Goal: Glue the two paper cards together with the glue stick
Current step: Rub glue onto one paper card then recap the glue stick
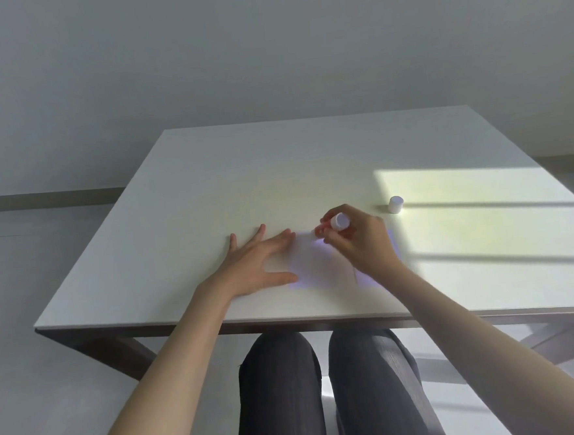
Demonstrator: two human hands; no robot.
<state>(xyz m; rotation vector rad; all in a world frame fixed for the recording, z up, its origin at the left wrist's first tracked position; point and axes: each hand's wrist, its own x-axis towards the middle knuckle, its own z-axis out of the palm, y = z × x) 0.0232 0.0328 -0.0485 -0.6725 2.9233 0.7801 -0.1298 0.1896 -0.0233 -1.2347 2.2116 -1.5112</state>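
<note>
Two pale paper cards lie side by side near the table's front edge: the left card and, partly under my right wrist, the right card. My left hand rests flat with fingers spread, its fingertips and thumb on the left card's left edge. My right hand grips the glue stick, a red tube with a white end, tilted with its tip down on the far part of the left card. The glue stick's white cap stands alone farther right.
The white table is square, with a sunlit patch crossed by shadow bars on its right side. My knees in dark trousers show below the front edge. A grey wall and floor lie beyond.
</note>
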